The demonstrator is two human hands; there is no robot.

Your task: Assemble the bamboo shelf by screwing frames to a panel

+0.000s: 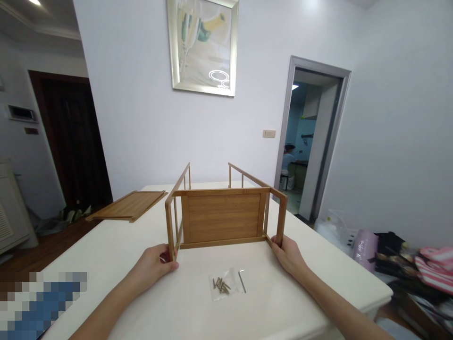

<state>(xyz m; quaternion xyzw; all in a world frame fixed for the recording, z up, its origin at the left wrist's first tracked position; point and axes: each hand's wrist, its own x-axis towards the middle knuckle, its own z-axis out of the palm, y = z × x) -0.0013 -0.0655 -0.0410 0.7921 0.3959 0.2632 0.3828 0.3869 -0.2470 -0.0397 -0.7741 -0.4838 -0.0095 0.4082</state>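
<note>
A partly joined wooden rack stands on the white table (152, 302), its two slatted side frames linked by an upright wooden panel (222, 217). My left hand (152, 267) is closed around the near lower end of the left side frame (169, 222). On the other side, my right hand (288, 255) grips the near lower end of the right side frame (282, 215). Between my hands lies a clear plastic bag (222, 285) with several brass-coloured screws inside. Just right of the bag is an L-shaped hex key (242, 282).
More wooden panels (130, 205) lie flat at the table's left edge. A doorway (300, 141) at the back right shows a seated person (288, 165) in another room. Bags and clothes (389, 255) are piled on the floor to the right.
</note>
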